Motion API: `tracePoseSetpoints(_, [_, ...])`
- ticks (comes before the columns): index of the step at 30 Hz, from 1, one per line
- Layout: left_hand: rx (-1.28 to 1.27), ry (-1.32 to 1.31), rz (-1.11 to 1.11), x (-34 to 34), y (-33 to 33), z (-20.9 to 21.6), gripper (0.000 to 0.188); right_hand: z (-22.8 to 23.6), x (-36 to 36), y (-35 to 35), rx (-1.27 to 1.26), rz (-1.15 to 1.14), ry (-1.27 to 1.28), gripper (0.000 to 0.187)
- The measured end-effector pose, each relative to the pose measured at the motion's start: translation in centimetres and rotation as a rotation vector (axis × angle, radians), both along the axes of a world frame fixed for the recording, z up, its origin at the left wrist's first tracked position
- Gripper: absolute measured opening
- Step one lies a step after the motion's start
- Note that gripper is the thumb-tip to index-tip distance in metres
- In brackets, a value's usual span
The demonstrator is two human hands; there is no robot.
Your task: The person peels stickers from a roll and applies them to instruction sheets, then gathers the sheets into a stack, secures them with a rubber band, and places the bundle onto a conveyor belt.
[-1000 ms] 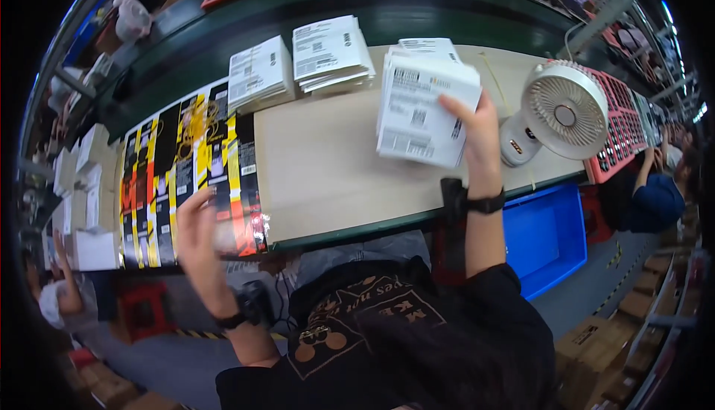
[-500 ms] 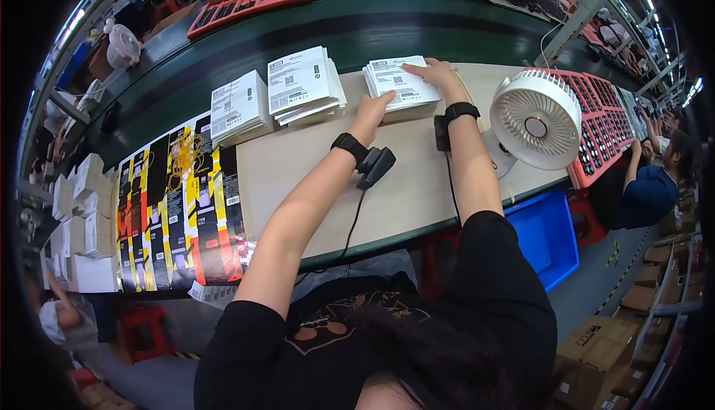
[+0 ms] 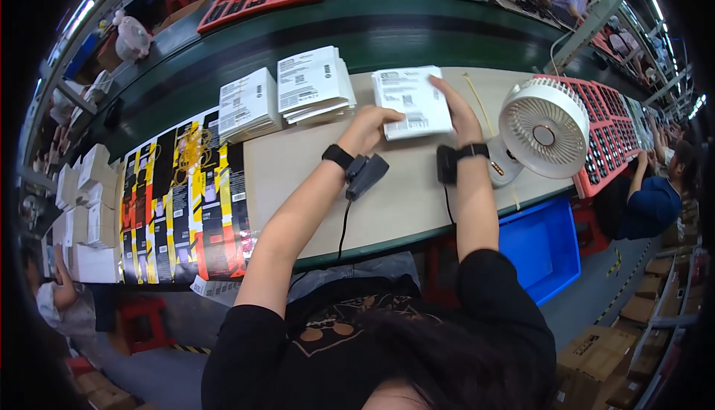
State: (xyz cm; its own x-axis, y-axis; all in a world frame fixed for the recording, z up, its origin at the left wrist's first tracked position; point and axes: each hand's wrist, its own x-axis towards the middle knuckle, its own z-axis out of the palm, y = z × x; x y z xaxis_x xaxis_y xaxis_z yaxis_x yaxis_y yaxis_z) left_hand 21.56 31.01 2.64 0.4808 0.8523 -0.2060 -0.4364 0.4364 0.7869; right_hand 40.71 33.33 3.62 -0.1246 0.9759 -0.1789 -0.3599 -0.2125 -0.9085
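Note:
A squared stack of white printed paper leaflets [image 3: 411, 105] is between my hands at the right of the beige board [image 3: 298, 179]. My left hand [image 3: 369, 128] grips its near left corner with the thumb on top. Along its right edge lies my right hand [image 3: 459, 112], thumb at the far corner and fingers hidden underneath or behind. The stack looks slightly raised off the board. Further left stand two more stacks of the same kind, a taller fanned one [image 3: 309, 78] and a lower one [image 3: 248, 105].
A white fan [image 3: 542, 134] stands close to my right hand, beside a thin yellow band [image 3: 480, 103]. Printed black-yellow sheets [image 3: 179, 209] with rubber bands [image 3: 192, 149] lie left. Red trays [image 3: 603, 127] are at the right, a blue bin [image 3: 540, 250] below. A green conveyor [image 3: 357, 30] runs behind.
The leaflet stack has come nearer to me and its edges look more even. My right hand has slid from its top onto its right side.

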Motion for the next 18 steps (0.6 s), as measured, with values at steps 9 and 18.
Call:
tracePoseSetpoints(9, [0.486,0.169,-0.096,-4.1,-9.9,0.5,0.081,1.8,-3.3,-15.4,0.495,-0.036,-0.202,0.091])
tracePoseSetpoints(18, [0.825,0.594,0.103,-8.0,-13.3,1.8,0.096,-0.9,-10.2,-20.1,0.453,-0.21,0.081,0.101])
